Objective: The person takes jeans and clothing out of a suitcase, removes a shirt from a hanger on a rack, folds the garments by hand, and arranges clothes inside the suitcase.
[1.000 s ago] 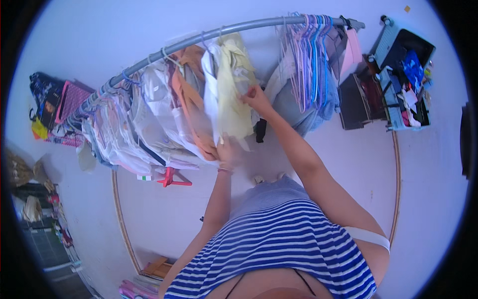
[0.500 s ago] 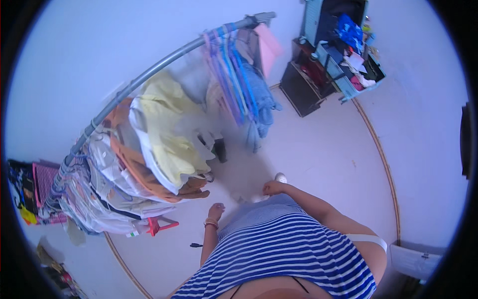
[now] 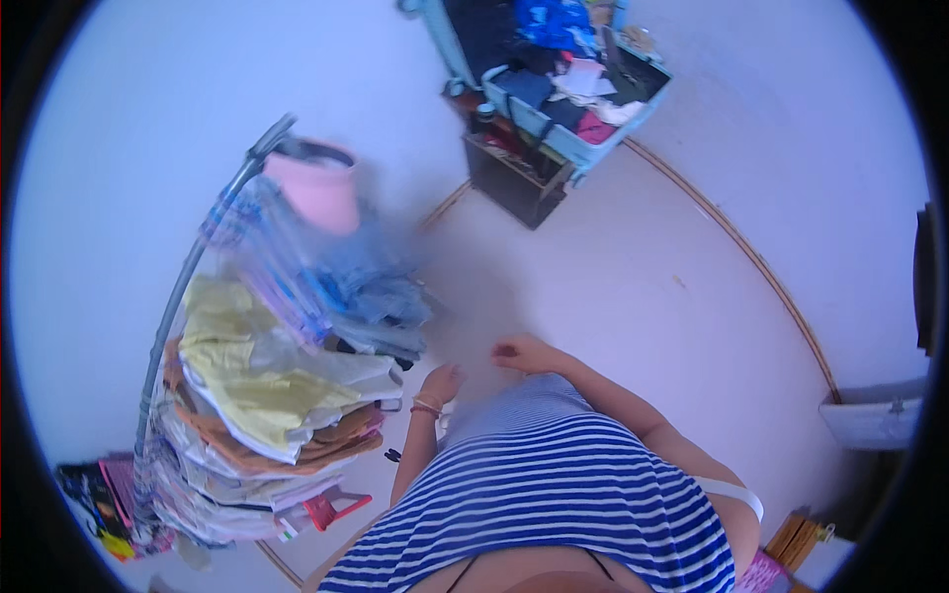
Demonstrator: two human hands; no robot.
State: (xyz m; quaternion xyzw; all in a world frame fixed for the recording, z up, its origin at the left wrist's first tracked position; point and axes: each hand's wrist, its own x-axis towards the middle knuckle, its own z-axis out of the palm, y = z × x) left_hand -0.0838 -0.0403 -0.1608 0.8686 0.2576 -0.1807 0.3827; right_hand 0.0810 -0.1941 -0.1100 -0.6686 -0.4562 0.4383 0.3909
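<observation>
- Left hand, beaded bands at the wrist: in front of the striped top, fingers loosely bent, apart, nothing seen in them.
- Right hand: just beside it, fingers slack and half curled, blurred at the tips; no grip on anything that I could make out.
- Pale yellow cloth garment: hung along the middle of the grey metal rail, untouched by either hand; its hook was hidden.
- Rust-orange garment: next to the yellow one, toward the rail's near end; pale clothes packed beyond, a red plastic hanger jutting from them.
- Toward the rail's far end: a bunch of blue and purple hangers, blue-grey denim and a pale pink visor-shaped piece. Blur hid which hangers were bare.
- Progress, my judgement: the yellow garment's hanging looked finished, both hands being free of it.
- Left over, perhaps: loose clothes heaped inside the near edge of the open light-blue suitcase, well apart from the rail. Whether they counted, I couldn't tell.
</observation>
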